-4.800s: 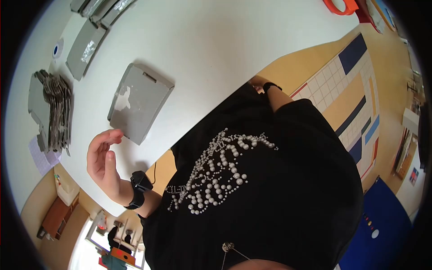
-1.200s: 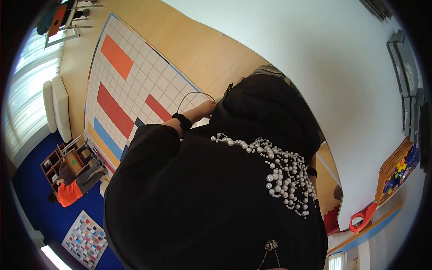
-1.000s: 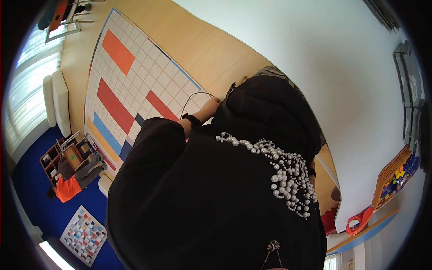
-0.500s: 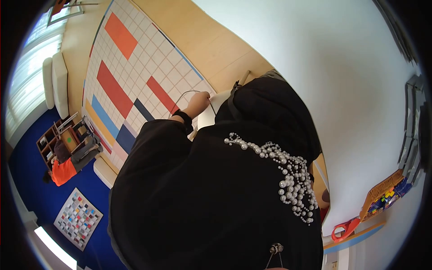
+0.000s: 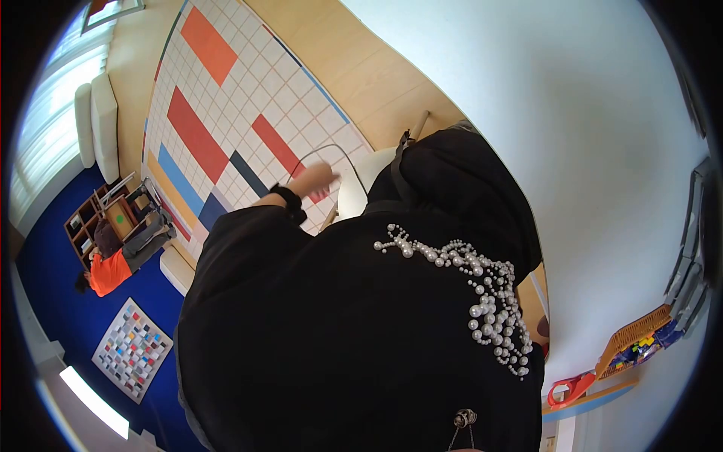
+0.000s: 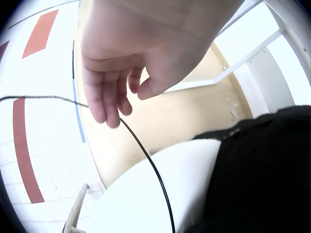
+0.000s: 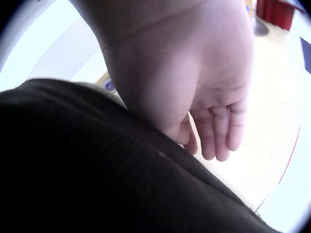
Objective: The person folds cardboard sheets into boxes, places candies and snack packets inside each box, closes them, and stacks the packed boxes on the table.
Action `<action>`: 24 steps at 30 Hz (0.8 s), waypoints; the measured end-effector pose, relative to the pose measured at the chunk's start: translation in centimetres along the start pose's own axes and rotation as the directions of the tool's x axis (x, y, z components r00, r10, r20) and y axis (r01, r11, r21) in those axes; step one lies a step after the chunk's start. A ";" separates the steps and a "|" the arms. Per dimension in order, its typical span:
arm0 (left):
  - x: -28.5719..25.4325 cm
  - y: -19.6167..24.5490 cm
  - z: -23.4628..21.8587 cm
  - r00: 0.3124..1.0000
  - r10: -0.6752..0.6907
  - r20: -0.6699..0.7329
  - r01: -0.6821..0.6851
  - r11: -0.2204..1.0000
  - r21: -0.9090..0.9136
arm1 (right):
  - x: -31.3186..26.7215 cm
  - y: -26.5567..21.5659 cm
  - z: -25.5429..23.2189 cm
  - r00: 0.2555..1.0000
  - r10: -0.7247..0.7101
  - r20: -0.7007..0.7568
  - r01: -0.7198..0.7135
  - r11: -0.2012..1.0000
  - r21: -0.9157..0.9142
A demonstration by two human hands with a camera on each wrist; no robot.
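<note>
In the head view my left hand hangs beside the black shirt, a dark band at its wrist. The left wrist view shows that hand with loosely bent fingers; a thin black cable runs behind its fingertips, over a white seat. Nothing is seen gripped there. Down beside dark clothing hangs my right hand in the right wrist view, fingers relaxed, with no object visible in it. The shirt hides this hand in the head view.
A white table extends along the right, with grey cardboard pieces, a wicker basket and a red ring-shaped object at its far side. A patterned mat covers the floor at left; a person in orange is farther off.
Earliest, one hand was over the table near a grey box; now both are down by the body. The view has swung round, and my left hand has lately shifted slightly away from the seat.
</note>
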State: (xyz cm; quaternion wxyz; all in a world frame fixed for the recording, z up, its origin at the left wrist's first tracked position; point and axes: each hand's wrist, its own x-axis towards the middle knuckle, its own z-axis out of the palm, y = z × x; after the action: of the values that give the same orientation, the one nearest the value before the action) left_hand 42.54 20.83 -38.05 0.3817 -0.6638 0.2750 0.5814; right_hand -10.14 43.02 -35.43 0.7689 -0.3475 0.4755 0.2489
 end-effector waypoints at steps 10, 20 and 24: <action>-4.5 -8.2 9.3 0.982 -0.036 0.184 -0.006 0.975 0.222 | 1.1 -0.2 2.5 0.992 -0.033 0.121 0.048 0.992 -0.121; -10.1 -13.5 9.9 0.984 -0.027 0.176 -0.044 0.921 0.386 | 2.0 -0.5 6.3 0.981 -0.074 0.181 0.109 0.975 -0.192; -11.2 -14.2 8.5 0.985 0.005 0.172 -0.087 0.876 0.474 | 2.5 -0.6 7.4 0.983 -0.089 0.163 0.122 0.971 -0.206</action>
State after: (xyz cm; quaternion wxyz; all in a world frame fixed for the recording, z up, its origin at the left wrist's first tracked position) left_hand 47.33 34.90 -24.66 0.5416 -0.4915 0.3934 0.5571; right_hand -4.52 48.49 -35.26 0.7732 -0.4334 0.3661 0.2833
